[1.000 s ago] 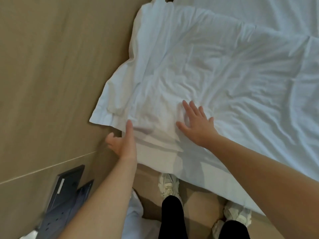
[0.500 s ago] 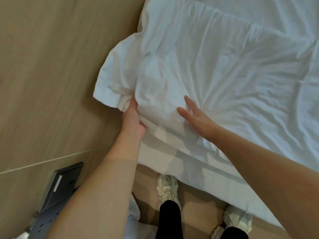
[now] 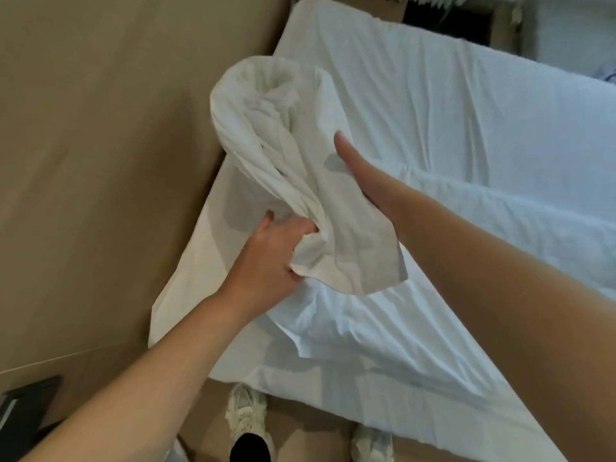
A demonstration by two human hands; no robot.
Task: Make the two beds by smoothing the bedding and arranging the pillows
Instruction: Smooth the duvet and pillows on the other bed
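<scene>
Standing at the near edge of the bed (image 3: 466, 135), a person is lifting a white pillow (image 3: 283, 161) clear of the mattress near the bed's head-end corner, beside the beige headboard panel (image 3: 116, 145).

Head view: the left hand (image 3: 266, 258) is gripping the pillow's lower end, fingers curled and pinched tight around a bunch of the loose pillowcase fabric. The right hand (image 3: 360, 171) is pressing flat against the pillow's right side, fingers straight and together, nothing enclosed in it; the thumb side is hidden behind the fabric, so I cannot tell whether the thumb is hooking the cloth. The pillow is hanging crumpled and folded in on itself, its upper end curling over above the sheet. Beneath it, the white bedding is lying wrinkled, with a rumpled fold (image 3: 333, 321) running along the near edge of the bed. Two pale trainers (image 3: 246, 415) are showing on the floor at the bottom of the frame, just beside the bed's near edge. A dark panel (image 3: 23, 405) is sitting at the lower left corner against the wall.
</scene>
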